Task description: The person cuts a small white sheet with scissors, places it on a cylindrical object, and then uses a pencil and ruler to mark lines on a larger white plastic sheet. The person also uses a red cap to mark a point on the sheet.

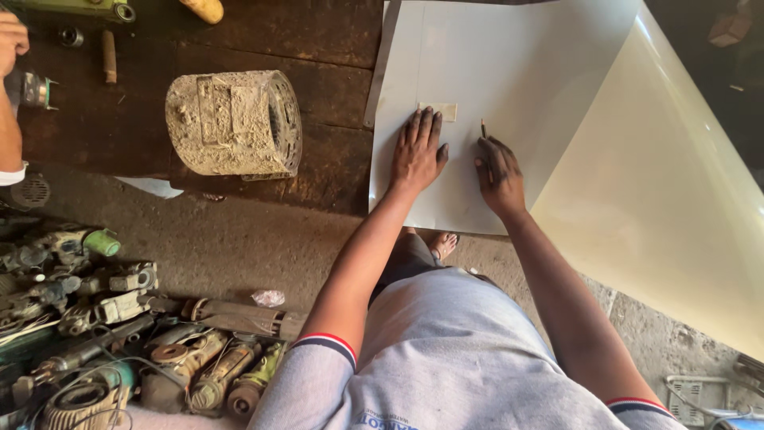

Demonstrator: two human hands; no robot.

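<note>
On the dark workbench [239,40], the left hand [417,151] lies flat and open on the white sheet [509,64], just below a small beige piece [439,111], while the right hand [499,173] grips a pencil [483,129] with its tip on the sheet, where no drawn line is visible yet.

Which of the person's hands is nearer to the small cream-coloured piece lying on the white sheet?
Left. The left hand lies flat with its fingertips touching the small cream piece. The right hand, holding a pencil, sits farther right, apart from it.
</note>
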